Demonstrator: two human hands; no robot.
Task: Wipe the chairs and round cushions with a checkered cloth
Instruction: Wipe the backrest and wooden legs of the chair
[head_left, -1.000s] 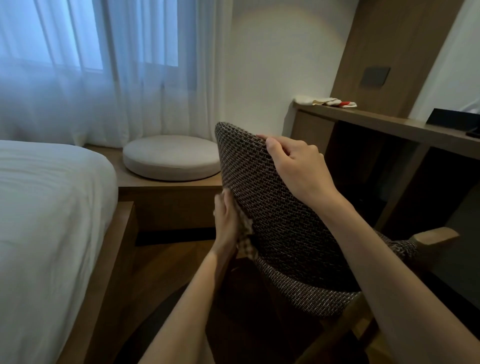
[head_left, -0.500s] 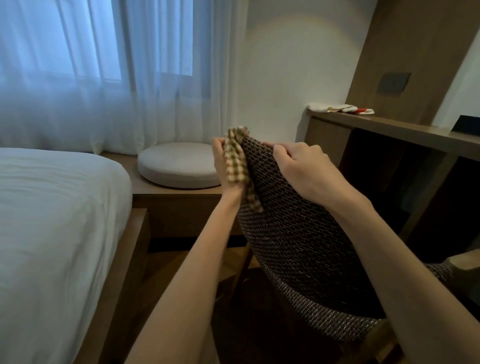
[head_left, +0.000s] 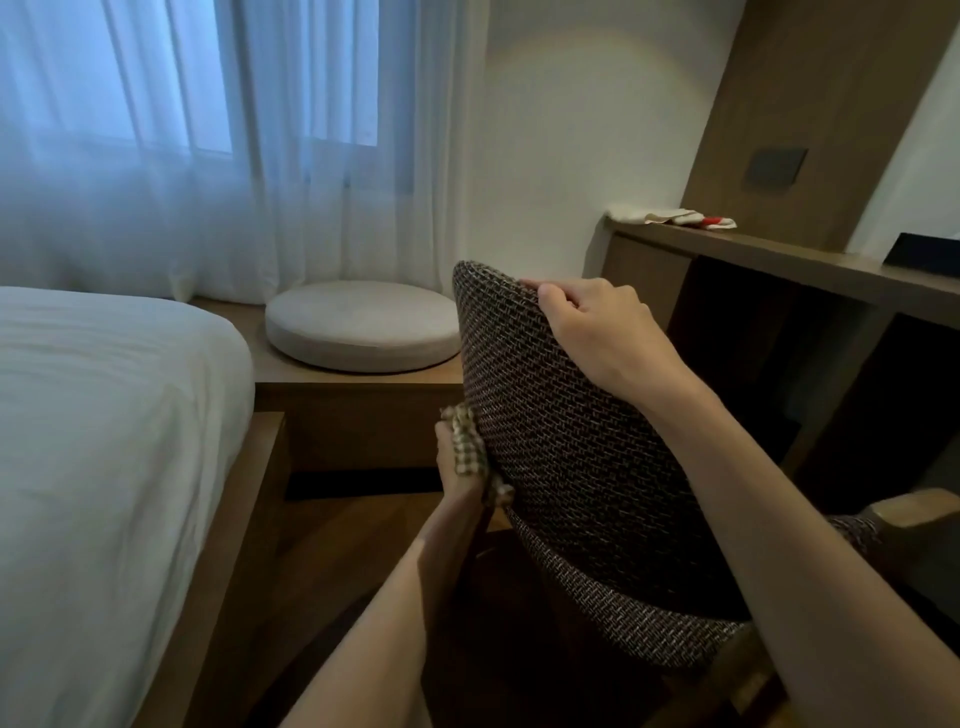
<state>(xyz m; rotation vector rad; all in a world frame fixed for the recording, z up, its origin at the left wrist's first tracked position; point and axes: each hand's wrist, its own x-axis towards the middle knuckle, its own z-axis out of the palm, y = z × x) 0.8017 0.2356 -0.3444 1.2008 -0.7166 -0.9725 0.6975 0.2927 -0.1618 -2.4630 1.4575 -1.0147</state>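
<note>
A chair with a dark woven backrest stands in front of me, seen from behind. My right hand grips the top edge of the backrest. My left hand presses a beige-and-brown checkered cloth against the backrest's left edge, about halfway down. A round grey cushion lies on a low wooden platform beyond the chair, under the curtain. The chair's seat is hidden behind the backrest.
A bed with white sheets fills the left side, close to the chair. A wooden desk shelf runs along the right wall with a folded cloth and a dark box on it. A wooden armrest shows at right.
My left hand with the checkered cloth rose from mid-height to the top of the backrest's left edge, then slid back down to mid-height. My right hand stayed on the top edge.
</note>
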